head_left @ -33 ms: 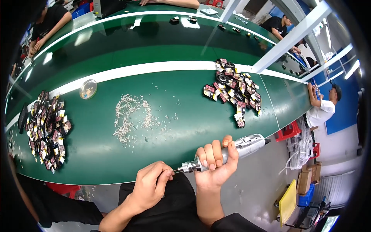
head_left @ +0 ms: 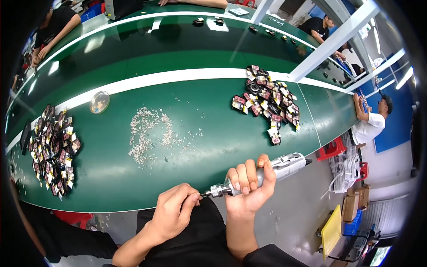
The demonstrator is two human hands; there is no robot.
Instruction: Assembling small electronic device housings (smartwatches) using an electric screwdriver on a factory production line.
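Note:
A silver-grey electric screwdriver (head_left: 287, 165) is gripped in my right hand (head_left: 247, 189), fingers wrapped round its body. It lies at a slant, with its chuck and thin bit (head_left: 206, 194) toward the left. My left hand (head_left: 174, 209) is closed in a pinch right at the bit's tip, thumb against forefinger. Whatever sits between those fingertips is hidden. Both hands are over my lap, by the near edge of the green table (head_left: 111, 178). Beyond them, many small whitish pieces (head_left: 144, 133), too small to identify, are scattered on the tabletop.
Piles of small black devices with pinkish and white labels stand at left (head_left: 53, 151) and right (head_left: 271, 100). A round clear dish (head_left: 99, 102) holds small bits. A white metal post (head_left: 333, 40) rises at the right. Other people sit round the table; a yellow cart (head_left: 331, 231) stands lower right.
The whole view has shifted very slightly. Both hands keep the same pose, with the screwdriver bit still at the left fingertips.

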